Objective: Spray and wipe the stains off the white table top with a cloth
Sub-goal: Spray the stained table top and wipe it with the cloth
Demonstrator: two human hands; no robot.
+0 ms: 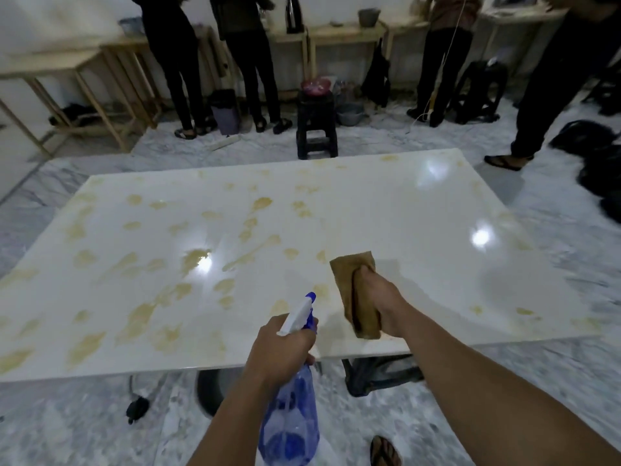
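The right hand (376, 297) presses a soft, limp brown folded cloth (356, 290) flat on the glossy white stained desk (336, 213) near its front edge, while the left hand (282, 348) grips the light, translucent blue plastic spray bottle (292, 415) by its neck, best held there.
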